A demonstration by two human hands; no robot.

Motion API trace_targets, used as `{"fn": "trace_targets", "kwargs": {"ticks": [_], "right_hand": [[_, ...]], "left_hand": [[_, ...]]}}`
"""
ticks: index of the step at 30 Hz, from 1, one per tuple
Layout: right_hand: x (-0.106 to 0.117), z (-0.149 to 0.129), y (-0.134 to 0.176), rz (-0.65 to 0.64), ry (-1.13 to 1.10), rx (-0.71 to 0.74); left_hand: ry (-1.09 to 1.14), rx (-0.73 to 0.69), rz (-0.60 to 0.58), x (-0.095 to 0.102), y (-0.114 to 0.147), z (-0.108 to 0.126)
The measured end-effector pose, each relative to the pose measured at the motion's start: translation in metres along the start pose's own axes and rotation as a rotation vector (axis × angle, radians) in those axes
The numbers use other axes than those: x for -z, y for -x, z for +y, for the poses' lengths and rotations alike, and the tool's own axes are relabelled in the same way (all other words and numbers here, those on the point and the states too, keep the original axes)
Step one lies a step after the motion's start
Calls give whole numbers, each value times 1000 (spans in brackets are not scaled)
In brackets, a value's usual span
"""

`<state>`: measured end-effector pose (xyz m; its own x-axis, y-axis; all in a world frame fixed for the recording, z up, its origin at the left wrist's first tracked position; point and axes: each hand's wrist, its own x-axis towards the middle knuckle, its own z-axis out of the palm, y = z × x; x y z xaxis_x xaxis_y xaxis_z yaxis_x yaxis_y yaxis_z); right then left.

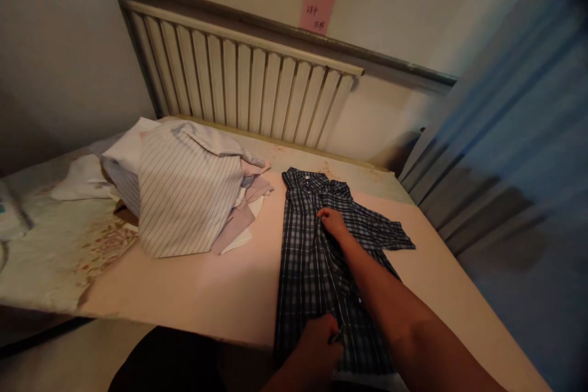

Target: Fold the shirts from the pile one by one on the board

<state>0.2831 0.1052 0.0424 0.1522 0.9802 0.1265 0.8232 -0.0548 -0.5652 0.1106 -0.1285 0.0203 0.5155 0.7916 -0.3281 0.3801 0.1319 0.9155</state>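
A dark plaid button-up shirt (301,245) lies front up on the table, collar at the far end and one sleeve spread to the right. My right hand (331,220) is at the upper front of the shirt, its fingers closed on the cloth along the button edge. Lower down, near the table's front edge, my left hand (321,340) is also closed, with a bit of the dark shirt front showing by its fingertips. My right forearm covers part of the shirt's right side.
A heap of clothes with a striped light shirt (188,196) on top sits left of the plaid shirt. Beyond the table (193,294) stands a radiator (243,79), under a pink note (316,11). A blue curtain (500,153) hangs along the right side.
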Motion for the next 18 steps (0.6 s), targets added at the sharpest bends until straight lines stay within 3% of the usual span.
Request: {"fn": "trace_targets", "kwargs": {"ticks": [3,5,7,10,13,18], "right_hand": [[-8,13,6,2,25,-42],[-9,17,5,0,48,-64],[-5,18,-2,8,78,-84],[6,12,-26,51,132,-96],[13,-5,-62,72,182,-54],[-1,-52,-133,38,269,53]], "left_hand": [[-44,47,-159,-1,-10,-6],[-94,-36,-269,10,-12,-4],[-205,-178,-269,29,-16,2],[-426,-399,-32,60,-29,5],[-652,-684,227,81,-55,-12],[-996,-1102,636,72,-113,-72]]}}
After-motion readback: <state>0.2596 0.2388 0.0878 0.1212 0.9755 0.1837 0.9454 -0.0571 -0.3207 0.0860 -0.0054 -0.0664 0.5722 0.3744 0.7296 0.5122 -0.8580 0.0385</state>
